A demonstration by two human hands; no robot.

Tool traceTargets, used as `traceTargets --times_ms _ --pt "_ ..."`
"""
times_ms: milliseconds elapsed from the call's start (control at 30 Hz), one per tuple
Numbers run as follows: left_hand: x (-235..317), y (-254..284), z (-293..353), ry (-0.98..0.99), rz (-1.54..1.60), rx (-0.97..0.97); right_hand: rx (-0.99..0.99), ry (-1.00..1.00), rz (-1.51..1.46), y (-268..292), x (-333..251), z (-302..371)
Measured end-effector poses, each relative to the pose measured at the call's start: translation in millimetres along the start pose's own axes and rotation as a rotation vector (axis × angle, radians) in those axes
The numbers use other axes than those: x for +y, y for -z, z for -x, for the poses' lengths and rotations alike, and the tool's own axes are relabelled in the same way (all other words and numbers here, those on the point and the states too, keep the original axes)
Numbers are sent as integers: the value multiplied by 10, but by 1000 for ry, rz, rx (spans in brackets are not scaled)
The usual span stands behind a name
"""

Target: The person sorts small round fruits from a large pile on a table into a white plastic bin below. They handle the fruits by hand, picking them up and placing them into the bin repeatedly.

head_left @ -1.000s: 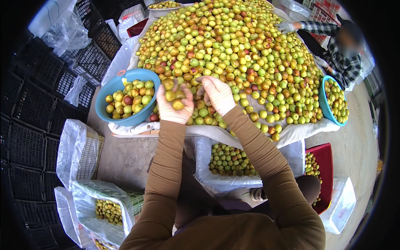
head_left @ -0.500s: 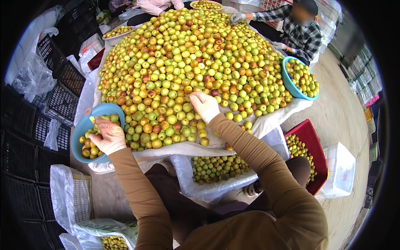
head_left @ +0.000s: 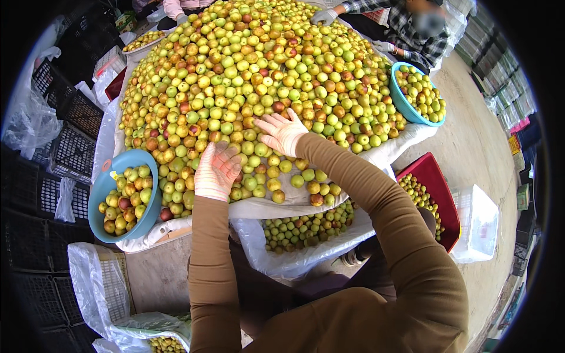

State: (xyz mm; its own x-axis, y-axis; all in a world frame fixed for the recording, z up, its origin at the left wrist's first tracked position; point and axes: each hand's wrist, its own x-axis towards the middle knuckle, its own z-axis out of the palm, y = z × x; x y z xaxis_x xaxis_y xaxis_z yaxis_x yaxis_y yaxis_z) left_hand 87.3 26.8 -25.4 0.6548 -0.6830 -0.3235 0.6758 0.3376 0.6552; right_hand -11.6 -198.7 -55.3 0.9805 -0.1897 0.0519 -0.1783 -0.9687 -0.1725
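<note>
A large heap of green, yellow and reddish-brown jujubes (head_left: 223,76) is spread over a pale cloth (head_left: 265,207). My left hand (head_left: 218,169) is at the near side of the heap, palm turned inward and fingers slightly bent, with no fruit visible in it. Farther right, my right hand (head_left: 283,134) lies over the jujubes with its fingers spread. Both hands look covered in thin whitish gloves. To the left of my left hand, a blue basin (head_left: 99,187) holds a batch of jujubes on the cloth's edge.
Another blue basin (head_left: 400,106) of jujubes stands at the heap's right edge, near a co-worker in a checked shirt (head_left: 424,50). Below the cloth are a plastic-lined crate (head_left: 250,244) and a red bin (head_left: 450,217), both containing jujubes. Black crates (head_left: 73,147) are stacked at left.
My left hand has left the blue basin and moved right to the heap. My right hand has opened from a pinch and spread its fingers. The whole view has shifted slightly.
</note>
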Motion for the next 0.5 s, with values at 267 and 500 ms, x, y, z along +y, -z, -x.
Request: traceTargets --times_ms 267,500 --pt "-96 75 -34 -8 -102 34 56 91 -318 282 378 565" --pt "-70 59 21 -222 -374 103 443 -245 25 135 657 1347"
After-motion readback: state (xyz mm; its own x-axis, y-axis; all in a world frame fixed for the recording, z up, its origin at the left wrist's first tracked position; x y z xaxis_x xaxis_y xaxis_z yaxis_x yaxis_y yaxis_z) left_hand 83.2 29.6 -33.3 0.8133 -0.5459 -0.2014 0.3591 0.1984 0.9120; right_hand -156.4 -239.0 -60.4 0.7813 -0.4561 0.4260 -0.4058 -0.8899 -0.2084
